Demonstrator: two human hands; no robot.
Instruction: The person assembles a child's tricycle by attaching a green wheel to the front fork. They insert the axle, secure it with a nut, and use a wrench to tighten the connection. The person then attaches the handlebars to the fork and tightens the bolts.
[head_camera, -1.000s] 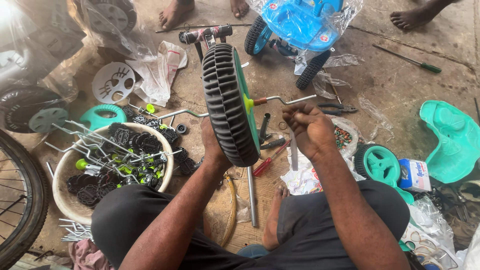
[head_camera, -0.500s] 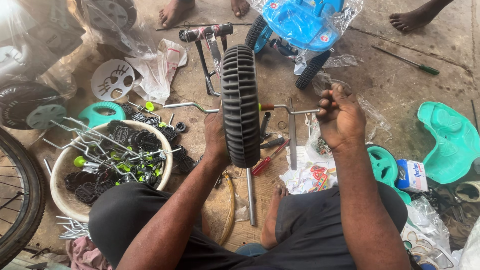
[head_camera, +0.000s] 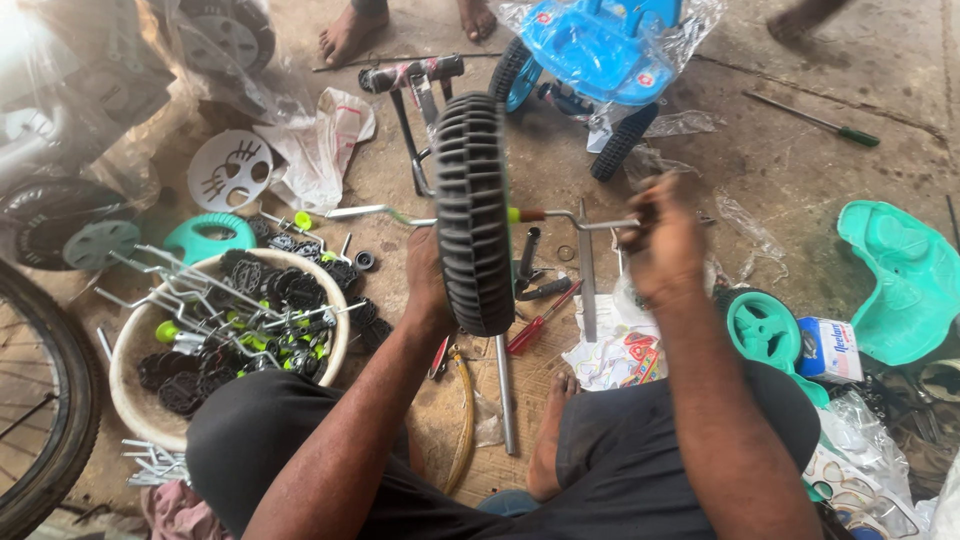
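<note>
Gripping black wheel with left hand | right hand fingers pinching axle rod | white-blue box right

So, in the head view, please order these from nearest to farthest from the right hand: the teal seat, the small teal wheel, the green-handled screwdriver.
From the right hand:
1. Small teal wheel, just below and to its right, by the knee.
2. Teal seat, farther right, near the frame edge.
3. Green-handled screwdriver, up and to the right on the floor; close to the seat in distance, so this order is uncertain.
</note>
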